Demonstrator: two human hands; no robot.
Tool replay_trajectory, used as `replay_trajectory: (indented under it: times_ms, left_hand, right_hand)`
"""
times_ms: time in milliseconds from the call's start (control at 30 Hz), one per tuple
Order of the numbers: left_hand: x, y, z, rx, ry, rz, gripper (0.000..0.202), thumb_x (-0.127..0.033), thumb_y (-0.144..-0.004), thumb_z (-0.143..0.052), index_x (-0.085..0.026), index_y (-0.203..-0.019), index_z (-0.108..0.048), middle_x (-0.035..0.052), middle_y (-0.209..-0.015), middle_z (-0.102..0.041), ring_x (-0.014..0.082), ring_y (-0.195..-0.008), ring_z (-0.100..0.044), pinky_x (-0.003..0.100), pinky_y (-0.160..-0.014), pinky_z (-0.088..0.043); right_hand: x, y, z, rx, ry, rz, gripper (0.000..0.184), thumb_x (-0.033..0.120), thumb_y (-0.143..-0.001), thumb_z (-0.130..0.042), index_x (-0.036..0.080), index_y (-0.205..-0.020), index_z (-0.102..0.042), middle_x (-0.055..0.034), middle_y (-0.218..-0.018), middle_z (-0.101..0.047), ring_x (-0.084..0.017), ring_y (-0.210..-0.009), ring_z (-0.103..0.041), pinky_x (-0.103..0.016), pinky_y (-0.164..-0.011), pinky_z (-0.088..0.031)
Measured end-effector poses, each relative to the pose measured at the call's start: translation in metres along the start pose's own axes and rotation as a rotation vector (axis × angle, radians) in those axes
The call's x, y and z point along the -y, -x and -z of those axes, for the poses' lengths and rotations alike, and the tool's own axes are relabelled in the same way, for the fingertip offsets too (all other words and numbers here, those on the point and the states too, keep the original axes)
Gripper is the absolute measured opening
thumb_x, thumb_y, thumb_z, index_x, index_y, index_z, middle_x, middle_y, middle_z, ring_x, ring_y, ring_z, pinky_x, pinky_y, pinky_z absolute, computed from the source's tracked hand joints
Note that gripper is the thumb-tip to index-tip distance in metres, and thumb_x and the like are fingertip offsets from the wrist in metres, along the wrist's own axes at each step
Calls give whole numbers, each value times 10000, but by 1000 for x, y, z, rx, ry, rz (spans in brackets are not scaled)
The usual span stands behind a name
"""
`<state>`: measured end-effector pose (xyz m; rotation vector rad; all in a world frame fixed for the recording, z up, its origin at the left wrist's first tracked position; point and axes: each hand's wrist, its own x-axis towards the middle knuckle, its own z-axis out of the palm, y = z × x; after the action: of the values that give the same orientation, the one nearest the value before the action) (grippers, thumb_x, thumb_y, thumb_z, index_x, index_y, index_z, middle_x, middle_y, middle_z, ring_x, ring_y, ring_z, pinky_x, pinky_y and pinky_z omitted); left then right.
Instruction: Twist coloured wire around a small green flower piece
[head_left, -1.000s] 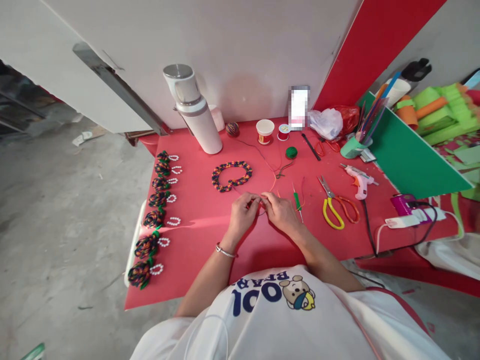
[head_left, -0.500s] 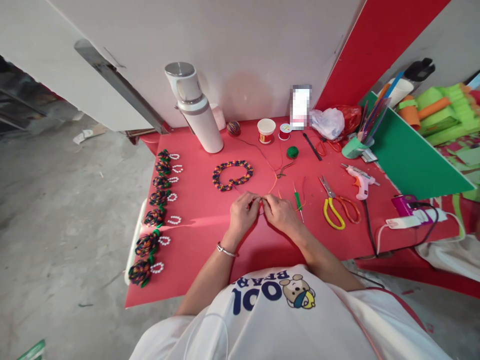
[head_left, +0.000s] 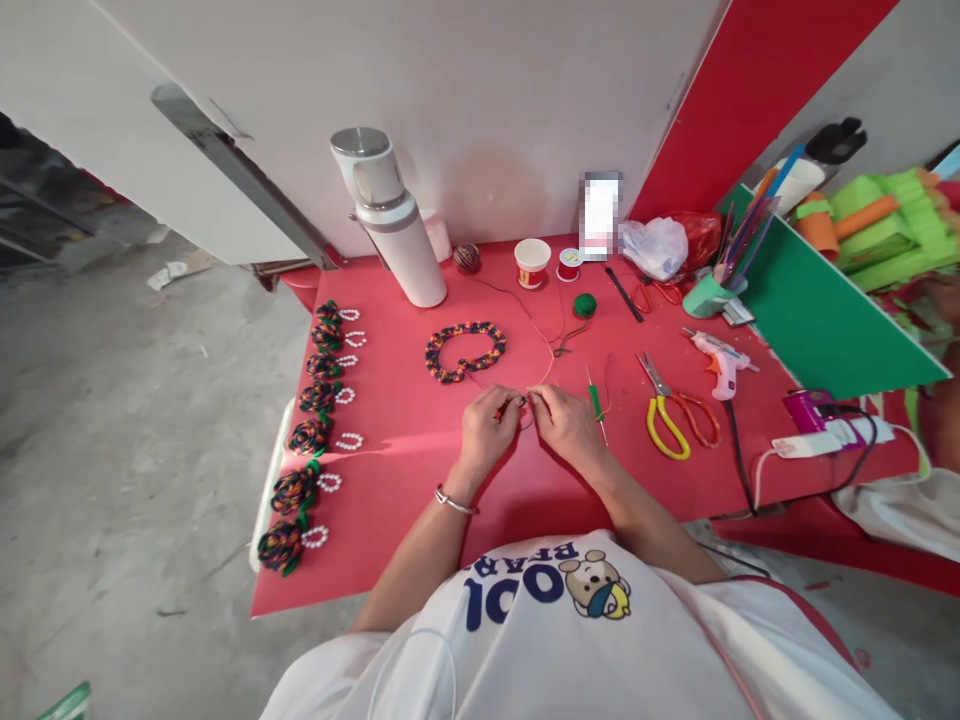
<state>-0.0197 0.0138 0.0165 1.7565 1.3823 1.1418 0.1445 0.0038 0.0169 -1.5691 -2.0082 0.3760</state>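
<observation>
My left hand (head_left: 486, 428) is closed in a pinch over the table's middle, a tiny dark bit of work showing at its fingertips. Just to the right, my right hand (head_left: 564, 425) pinches thin multicoloured yarn (head_left: 550, 368), which runs up and away from the fingers. A small loop of the strand hangs between the two hands. Beyond them lies a braided yarn ring (head_left: 431, 362) in dark, orange and purple, a thin strand trailing from it toward my left hand. The green-handled crochet hook (head_left: 595, 402) rests to the right of my right hand.
Yarn flowers (head_left: 294, 490) with white bead loops (head_left: 328, 483) line the left edge. A white flask (head_left: 409, 250), a paper cup (head_left: 532, 262) and a green yarn ball (head_left: 584, 305) stand behind. Pliers-like scissors (head_left: 667, 420), a pink glue gun (head_left: 724, 365) and a power strip (head_left: 814, 443) lie right.
My fingertips have parted slightly, the right hand shifting a little rightward. The dark bit at my left fingertips and the small loop of strand now show more clearly.
</observation>
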Motion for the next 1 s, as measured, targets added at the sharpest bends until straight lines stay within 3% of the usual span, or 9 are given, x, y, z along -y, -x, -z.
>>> replay_trajectory:
  times_ms: [200,400,667,800,933,1000]
  left_hand:
    - [2,0,0,0,7,-13,167,-203,-924,-569,-207,-831,-707,47,-813,-711,170,-754,-639,282,-744,-492]
    - [2,-1,-1,3,17,-22,164,-204,-916,-572,-204,-824,-708,43,-786,-696,165,-724,-620,279,-715,-481]
    - [2,1,4,27,56,86,117,-246,-810,-693,-202,-919,-687,-18,-747,-661,110,-550,-491,243,-565,-402]
    - [-2,0,9,10,1,-40,68,-241,-800,-679,-194,-761,-710,51,-928,-707,144,-752,-630,267,-719,-492]
    - [-5,0,4,-46,78,-21,164,-242,-789,-701,-191,-911,-797,108,-1128,-739,201,-948,-695,310,-848,-538]
    - [-5,0,-2,-71,221,66,236,-235,-764,-726,-179,-981,-800,103,-1079,-757,208,-945,-704,313,-852,-557]
  right_hand:
    - [-4,-4,5,45,-151,69,330,287,-1043,-534,190,-1339,-643,-112,-1167,-800,-238,-1025,-768,-325,-877,-559]
    - [-3,-6,7,106,-79,105,233,256,-1060,-512,204,-1107,-734,-97,-1054,-816,-222,-918,-774,-304,-814,-536]
    - [-1,-3,9,85,-60,84,197,224,-1030,-528,215,-1021,-725,-76,-930,-816,-207,-808,-757,-281,-727,-497]
    - [1,-1,11,29,-187,86,188,233,-1020,-533,213,-1013,-719,-66,-852,-802,-200,-742,-744,-278,-704,-506]
    - [6,-2,10,-21,-294,41,185,249,-1020,-531,219,-997,-712,-48,-789,-781,-194,-684,-725,-283,-686,-518]
    - [10,-3,9,-58,-313,14,168,254,-1010,-547,221,-974,-708,-49,-798,-775,-196,-690,-719,-286,-686,-520]
